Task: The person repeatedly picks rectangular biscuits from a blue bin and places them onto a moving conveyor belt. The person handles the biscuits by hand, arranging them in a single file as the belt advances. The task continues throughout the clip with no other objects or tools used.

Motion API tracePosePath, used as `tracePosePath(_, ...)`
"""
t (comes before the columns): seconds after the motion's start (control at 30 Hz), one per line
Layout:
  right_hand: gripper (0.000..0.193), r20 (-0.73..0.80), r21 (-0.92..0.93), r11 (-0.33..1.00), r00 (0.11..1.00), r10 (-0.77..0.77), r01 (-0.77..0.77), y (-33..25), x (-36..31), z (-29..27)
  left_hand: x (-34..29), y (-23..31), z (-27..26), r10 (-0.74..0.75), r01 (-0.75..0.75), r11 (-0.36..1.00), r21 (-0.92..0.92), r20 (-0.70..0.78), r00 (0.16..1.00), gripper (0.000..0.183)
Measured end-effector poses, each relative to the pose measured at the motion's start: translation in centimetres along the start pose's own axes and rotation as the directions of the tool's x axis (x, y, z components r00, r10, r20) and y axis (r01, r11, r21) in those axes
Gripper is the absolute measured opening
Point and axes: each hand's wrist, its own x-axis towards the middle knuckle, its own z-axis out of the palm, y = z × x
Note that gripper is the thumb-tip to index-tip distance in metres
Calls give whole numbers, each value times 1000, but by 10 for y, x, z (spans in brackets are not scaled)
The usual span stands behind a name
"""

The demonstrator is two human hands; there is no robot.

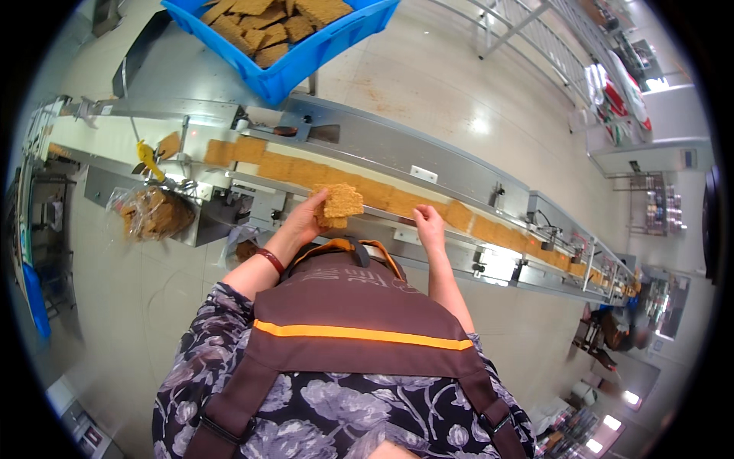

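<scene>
My left hand point(303, 219) is closed round a small stack of golden-brown, crumbly biscuit slabs point(343, 201), held above the near edge of the conveyor. On the pale conveyor belt lies a long row of flat biscuit slabs point(359, 187), laid end to end from left to right. Beside that row, to the right of the stack, my right hand point(430, 227) hovers with its fingers curled together. Whatever it may hold is hidden. A dark red bracelet point(270, 258) circles my left wrist.
Beyond the belt, a blue crate point(287, 73) holds many broken slabs. A clear plastic bag point(157, 212) of brown pieces sits left of me, near a yellow-handled tool point(147, 157). Metal rails point(428, 157) border the belt. Another person point(612, 333) is at the far right.
</scene>
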Motion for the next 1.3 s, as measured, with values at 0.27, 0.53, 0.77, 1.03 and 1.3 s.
tracePosePath(0.27, 36, 508, 153, 988, 854, -110, 36, -107, -13, 75, -19, 8, -21, 77, -77, 997, 3, 23, 997, 43)
tracePosePath(0.53, 34, 559, 114, 990, 819, -130, 80, -146, -18, 117, -37, 17, -60, 150, -151, 987, -60, -27, 988, 40)
tracePosePath(0.77, 22, 656, 204, 957, 755, 23, -206, -174, -19, 143, -42, 31, -96, 143, -153, 980, -127, -83, 986, 46)
tracePosePath(1.03, 18, 606, 333, 829, 775, 177, -449, -189, 13, 192, -69, 49, -145, 217, -241, 947, -213, -132, 967, 48)
tracePosePath(1.3, 27, 561, 239, 926, 820, 114, -293, -186, 41, 246, -80, 72, -139, 108, -127, 958, -258, -85, 990, 61)
